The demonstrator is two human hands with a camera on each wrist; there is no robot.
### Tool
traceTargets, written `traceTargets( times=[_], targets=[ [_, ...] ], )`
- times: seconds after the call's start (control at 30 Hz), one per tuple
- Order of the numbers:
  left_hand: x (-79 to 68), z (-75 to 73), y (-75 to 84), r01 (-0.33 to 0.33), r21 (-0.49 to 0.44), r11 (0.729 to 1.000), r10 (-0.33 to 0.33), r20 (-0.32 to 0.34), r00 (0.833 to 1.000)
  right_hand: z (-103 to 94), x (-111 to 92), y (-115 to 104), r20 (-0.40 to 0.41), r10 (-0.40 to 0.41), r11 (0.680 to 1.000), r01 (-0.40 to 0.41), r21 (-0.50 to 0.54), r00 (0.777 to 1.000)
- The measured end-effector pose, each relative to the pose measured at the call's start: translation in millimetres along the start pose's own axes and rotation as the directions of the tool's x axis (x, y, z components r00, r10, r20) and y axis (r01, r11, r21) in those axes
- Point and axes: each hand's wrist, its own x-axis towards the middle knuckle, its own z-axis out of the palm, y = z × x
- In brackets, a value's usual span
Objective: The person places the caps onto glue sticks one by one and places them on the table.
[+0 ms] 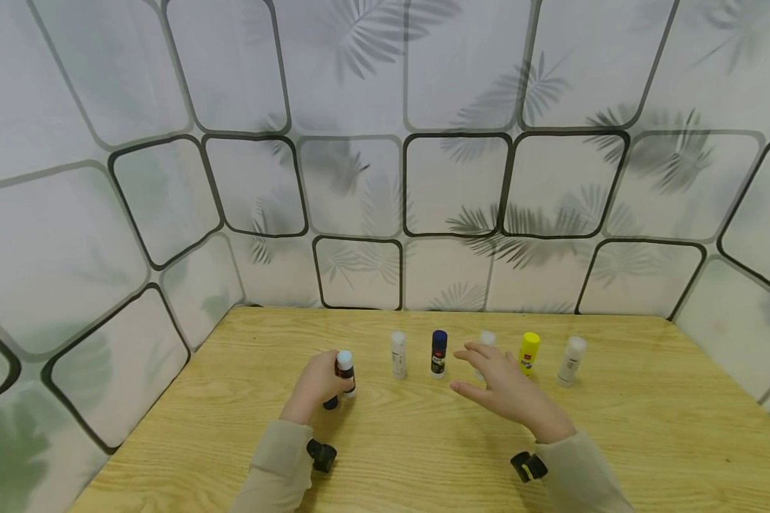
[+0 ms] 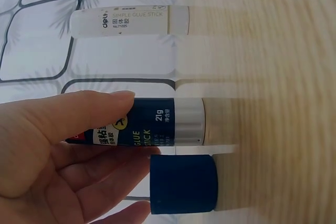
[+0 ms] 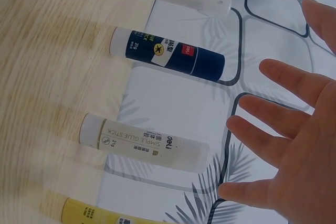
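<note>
My left hand (image 1: 317, 388) holds a dark blue glue stick (image 2: 152, 121) upright between thumb and fingers; its pale top (image 1: 344, 358) is uncovered. Close beside it on the table stands a dark blue cap (image 2: 184, 184), with the fingertips right by its edge. My right hand (image 1: 503, 381) is raised in front of a white glue stick (image 3: 149, 142), its fingers spread and holding nothing. In the head view this hand partly hides that white stick and the lower part of a yellow glue stick (image 1: 530, 347).
Between the hands stand another white glue stick (image 1: 398, 356) and a capped dark blue one (image 1: 439, 353). A further white glue stick (image 1: 571, 362) is at the right end of the row. A patterned curtain (image 1: 359, 185) closes off the wooden table's (image 1: 398, 449) back edge.
</note>
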Motion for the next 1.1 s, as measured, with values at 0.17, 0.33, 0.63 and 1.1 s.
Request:
traceTargets(
  times=[0.17, 0.33, 0.63, 1.1],
  targets=[
    [-1.8, -0.4, 0.9, -0.005, -0.002, 1.0, 0.005, -0.002, 1.0, 0.5, 0.1, 0.7, 0.002, -0.006, 1.0, 0.006, -0.006, 1.0],
    [-2.1, -0.1, 1.6, -0.029, 0.001, 1.0, 0.029, -0.011, 1.0, 0.4, 0.3, 0.9, 0.004, -0.004, 1.0, 0.004, 0.006, 1.0],
    [-2.1, -3.0, 8.2, -0.05, -0.053, 0.997, 0.049, -0.021, 0.999, 0.3, 0.0, 0.3, 0.011, 0.006, 1.0, -0.006, 0.012, 1.0],
    [-3.1, -8.2, 17.9, -0.109, -0.12, 0.987, 0.103, -0.053, 0.993, -0.3, -0.3, -1.1, 0.018, 0.012, 1.0, -0.013, 0.017, 1.0]
  ],
)
